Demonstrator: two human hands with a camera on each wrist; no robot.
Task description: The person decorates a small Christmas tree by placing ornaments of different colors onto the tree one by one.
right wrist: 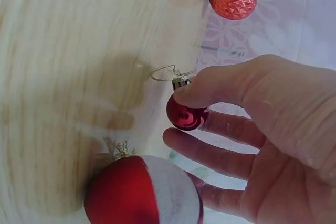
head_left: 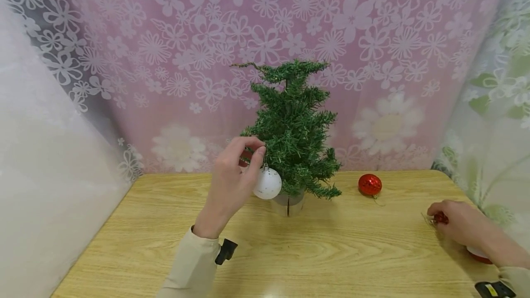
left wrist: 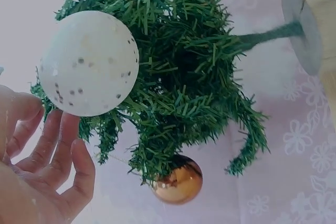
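Observation:
A small green artificial Christmas tree point(head_left: 295, 123) stands upright near the back of the table. At its left side, my left hand point(head_left: 230, 176) pinches the top of a white Christmas ball point(head_left: 269, 185) between thumb and forefinger. The ball, speckled with dark dots, hangs below the fingertips and overlaps the lower branches in the head view. Over the table's right side, my right hand point(head_left: 465, 224) pinches a small shiny dark red Christmas ball point(right wrist: 185, 115) near its metal cap, a wire hook point(right wrist: 163, 70) sticking out. In the left wrist view, a copper-coloured ball point(left wrist: 182, 186) hangs among the branches.
A textured red ball point(head_left: 370, 184) lies on the table point(head_left: 331, 252) right of the tree. Beneath my right hand is a larger red-and-white ball point(right wrist: 128, 190). Flowered curtains point(head_left: 265, 22) close off the back and sides.

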